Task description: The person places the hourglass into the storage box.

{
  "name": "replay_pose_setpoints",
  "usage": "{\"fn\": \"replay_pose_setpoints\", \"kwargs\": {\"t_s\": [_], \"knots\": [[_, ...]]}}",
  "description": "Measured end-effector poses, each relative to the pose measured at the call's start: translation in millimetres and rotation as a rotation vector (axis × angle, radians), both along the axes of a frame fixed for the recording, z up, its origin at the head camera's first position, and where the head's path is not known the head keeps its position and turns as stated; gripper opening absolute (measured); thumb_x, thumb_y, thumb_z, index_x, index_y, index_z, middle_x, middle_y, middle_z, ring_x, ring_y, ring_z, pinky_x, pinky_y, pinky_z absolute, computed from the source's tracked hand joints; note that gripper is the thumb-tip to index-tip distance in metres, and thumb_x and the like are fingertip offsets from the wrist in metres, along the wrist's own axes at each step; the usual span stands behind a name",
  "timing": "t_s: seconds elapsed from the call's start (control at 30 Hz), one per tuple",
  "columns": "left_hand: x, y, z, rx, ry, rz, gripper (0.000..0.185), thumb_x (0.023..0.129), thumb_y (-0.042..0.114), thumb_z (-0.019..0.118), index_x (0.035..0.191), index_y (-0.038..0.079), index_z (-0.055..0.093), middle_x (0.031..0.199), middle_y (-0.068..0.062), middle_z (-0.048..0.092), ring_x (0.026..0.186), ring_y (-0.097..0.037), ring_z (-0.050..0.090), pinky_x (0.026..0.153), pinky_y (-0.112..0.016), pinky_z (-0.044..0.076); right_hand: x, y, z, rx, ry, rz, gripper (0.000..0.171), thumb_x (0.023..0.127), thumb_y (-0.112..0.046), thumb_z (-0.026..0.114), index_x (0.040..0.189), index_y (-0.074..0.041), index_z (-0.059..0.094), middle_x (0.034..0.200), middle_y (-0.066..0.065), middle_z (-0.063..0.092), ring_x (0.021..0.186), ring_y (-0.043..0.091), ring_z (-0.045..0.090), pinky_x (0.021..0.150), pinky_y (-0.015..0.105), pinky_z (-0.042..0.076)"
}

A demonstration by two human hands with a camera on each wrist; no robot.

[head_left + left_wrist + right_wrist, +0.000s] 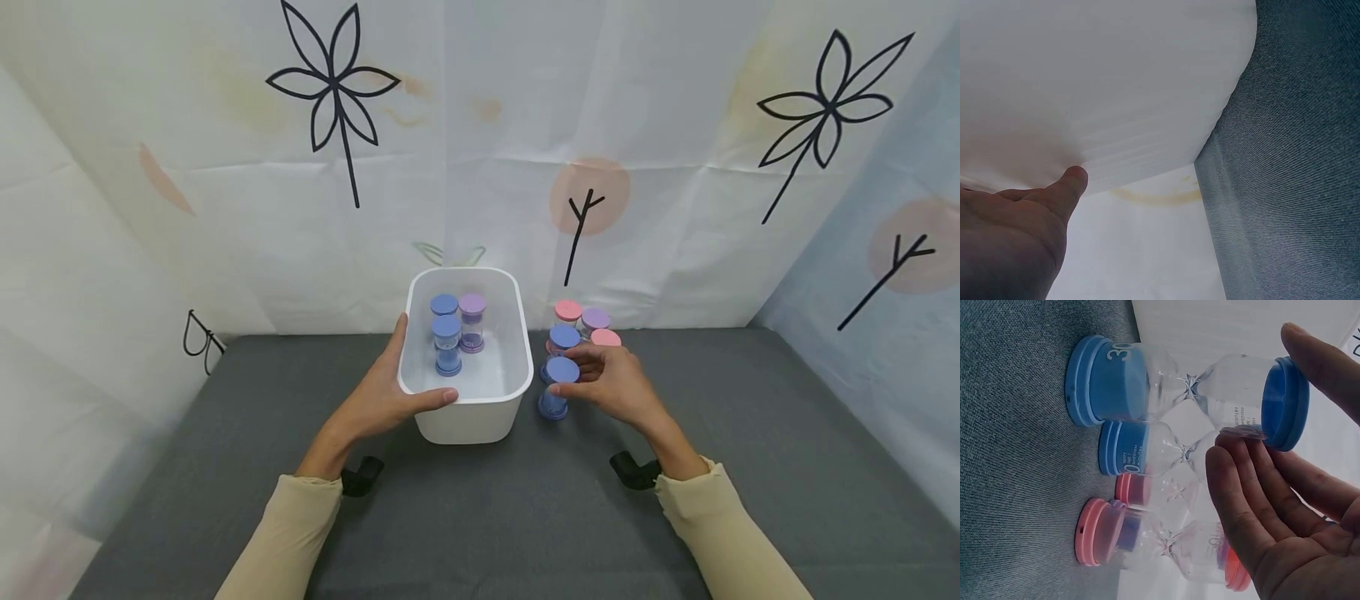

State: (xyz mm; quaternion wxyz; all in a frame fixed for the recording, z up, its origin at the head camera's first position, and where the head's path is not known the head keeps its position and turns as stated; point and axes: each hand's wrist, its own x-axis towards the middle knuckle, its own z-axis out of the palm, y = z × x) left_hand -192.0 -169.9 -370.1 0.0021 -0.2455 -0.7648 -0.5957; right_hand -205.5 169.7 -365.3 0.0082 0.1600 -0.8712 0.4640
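Note:
A white plastic bin (465,421) stands before me, with two blue-capped sand timers (446,342) and one purple-capped sand timer (472,321) upright inside. My left hand (386,387) holds its near left corner, thumb over the rim and fingers against the outer wall. To the right of the bin, my right hand (611,379) pinches the top cap of an upright blue sand timer (1235,381) between thumb and fingers. Behind that one stands another blue sand timer (1163,447). Pink sand timers (1100,534) and a purple-capped one (596,318) stand close by, partly hidden.
A dark grey cloth (480,533) covers the table. Pale printed fabric (480,108) hangs behind it and at both sides, close to the bin's far end. Black straps (636,471) show at both wrists.

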Motion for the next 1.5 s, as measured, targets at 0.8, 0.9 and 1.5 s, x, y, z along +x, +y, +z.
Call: {"fn": "replay_pose_setpoints", "kwargs": {"t_s": [0.8,0.9,1.5], "knots": [[1.1,0.2,1.4,0.004,-0.005,-0.010,0.120,0.079,0.019,0.090,0.161,0.039,0.005,0.158,-0.007,0.035,0.118,-0.028,0.057,0.094,-0.056,0.049,7.5,9.8,20.0,-0.072,-0.055,0.017,0.056,0.085,-0.011,0.084,0.131,0.009,0.061,0.121,0.023,0.068,0.108,0.033,0.069,0.081,0.031,0.058],[1.3,0.2,1.5,0.008,-0.002,-0.012,0.119,0.079,0.018,0.090,0.161,0.038,0.005,0.158,-0.008,0.036,0.118,-0.028,0.057,0.094,-0.056,0.049,12.5,11.1,28.8,-0.135,-0.043,0.001,0.060,0.087,-0.010,0.082,0.136,0.011,0.056,0.128,0.026,0.063,0.113,0.035,0.067,0.082,0.027,0.057],[0.6,-0.9,-0.2,0.004,0.006,-0.017,0.119,0.079,0.018,0.089,0.161,0.038,0.005,0.158,-0.007,0.035,0.119,-0.027,0.056,0.096,-0.059,0.047,32.2,4.0,58.7,-0.606,0.219,-0.022,0.049,0.090,0.009,0.071,0.135,0.015,0.054,0.125,0.008,0.066,0.114,0.015,0.065,0.089,0.024,0.053]]}}
